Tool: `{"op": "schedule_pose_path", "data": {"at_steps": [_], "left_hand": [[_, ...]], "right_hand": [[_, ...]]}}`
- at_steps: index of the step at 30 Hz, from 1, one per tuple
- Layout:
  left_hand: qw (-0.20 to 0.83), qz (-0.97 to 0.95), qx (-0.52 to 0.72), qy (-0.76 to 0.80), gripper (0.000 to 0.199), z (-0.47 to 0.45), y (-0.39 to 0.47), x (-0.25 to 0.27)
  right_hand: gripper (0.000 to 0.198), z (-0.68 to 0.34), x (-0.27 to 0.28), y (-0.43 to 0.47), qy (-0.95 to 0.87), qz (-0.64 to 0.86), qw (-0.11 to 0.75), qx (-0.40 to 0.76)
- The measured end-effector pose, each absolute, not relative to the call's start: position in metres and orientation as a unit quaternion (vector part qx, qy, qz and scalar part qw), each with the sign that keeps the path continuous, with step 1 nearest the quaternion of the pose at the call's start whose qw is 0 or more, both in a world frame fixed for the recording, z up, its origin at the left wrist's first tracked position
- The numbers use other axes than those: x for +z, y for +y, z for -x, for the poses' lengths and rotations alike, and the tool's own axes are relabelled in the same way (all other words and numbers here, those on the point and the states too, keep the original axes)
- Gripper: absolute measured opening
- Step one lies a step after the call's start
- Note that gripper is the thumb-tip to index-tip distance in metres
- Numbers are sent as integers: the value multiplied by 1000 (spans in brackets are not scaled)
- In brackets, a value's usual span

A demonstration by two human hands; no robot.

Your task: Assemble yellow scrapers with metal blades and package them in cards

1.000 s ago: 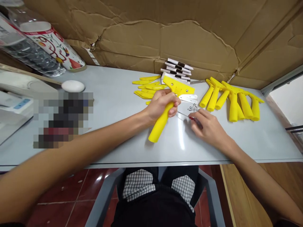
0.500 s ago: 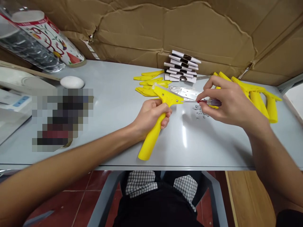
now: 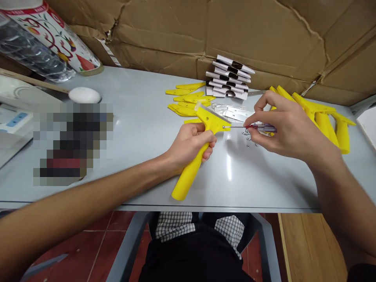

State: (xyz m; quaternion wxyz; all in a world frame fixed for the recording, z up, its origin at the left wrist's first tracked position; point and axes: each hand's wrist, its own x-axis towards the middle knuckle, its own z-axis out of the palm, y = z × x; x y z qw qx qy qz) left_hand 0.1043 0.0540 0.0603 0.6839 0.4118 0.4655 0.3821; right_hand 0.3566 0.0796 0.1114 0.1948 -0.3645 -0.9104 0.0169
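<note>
So the left hand has a yellow scraper, fingers wrapped around its neck. The scraper's tilted, head up over the middle of the surface, fat end of the handle down by the front edge. The right hand is pinching a screwdriver between thumb and fingertips, shaft pretty much level and pointing left. A tiny metal bit shows at the tip, right at the head's right corner; can't tell how far in it sits. Loose screws lie under the right hand, partly hidden. Blades are just behind the head, yellow strips left of those, white packets stacked by the cardboard. More scrapers are bunched on the right.
</note>
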Motion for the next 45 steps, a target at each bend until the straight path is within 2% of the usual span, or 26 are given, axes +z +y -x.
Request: {"op": "schedule_pose_path", "data": {"at_steps": [9,19,30,37,45], "left_hand": [[659,-424,384,488,14,-106,51,63],[658,-428,346,513,16,-103,50,68],[655,-431,359,506,14,-102,52,67],[645,-452,350,507,13,-102,51,64],[645,-449,358,504,14,-102,51,62]], "right_hand": [[18,-344,121,68,-922,343,176,-29],[18,-346,117,65,-925,285,250,-37],[23,-346,106,71,-922,324,209,29],[17,-343,111,61,-916,353,193,10],[23,-340,113,55,-873,357,332,19]]}}
